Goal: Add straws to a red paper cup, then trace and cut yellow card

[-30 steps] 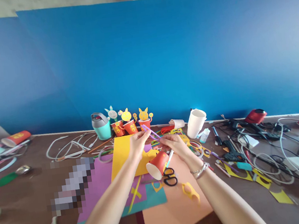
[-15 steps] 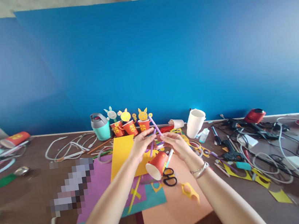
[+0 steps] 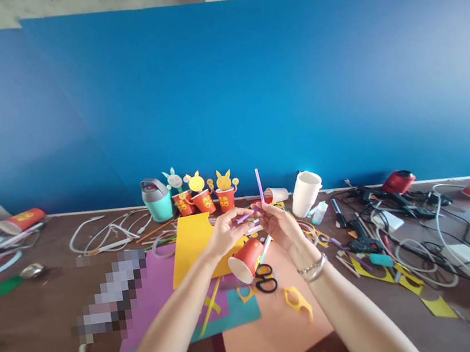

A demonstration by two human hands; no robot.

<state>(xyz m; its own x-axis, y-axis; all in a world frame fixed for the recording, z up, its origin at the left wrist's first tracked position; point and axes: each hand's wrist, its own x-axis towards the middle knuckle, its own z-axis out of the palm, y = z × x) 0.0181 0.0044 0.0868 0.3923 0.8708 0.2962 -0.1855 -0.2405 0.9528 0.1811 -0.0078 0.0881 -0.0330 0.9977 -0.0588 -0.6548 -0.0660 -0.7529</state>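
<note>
My left hand (image 3: pixel 225 234) and my right hand (image 3: pixel 276 222) meet above the table, fingers pinched on a thin purple straw (image 3: pixel 258 184) that bends at my fingers, one end standing straight up. A red paper cup (image 3: pixel 246 259) with a white inside lies on its side just below my hands, beside a white straw (image 3: pixel 265 248). Black-handled scissors (image 3: pixel 266 280) lie under the cup on the orange paper (image 3: pixel 272 324). My right wrist wears a silver bracelet.
Sheets of yellow (image 3: pixel 189 242), purple and teal paper lie under my arms. Three red cups with paper animal heads (image 3: pixel 203 194) and a teal jug (image 3: pixel 155 199) stand by the blue wall. A white cup (image 3: pixel 304 193), a glue gun (image 3: pixel 357 235), cables and scraps crowd the right.
The purple straw has swung from lying slanted between my hands to one end pointing straight up. My hands have shifted slightly right; the cup has stayed put.
</note>
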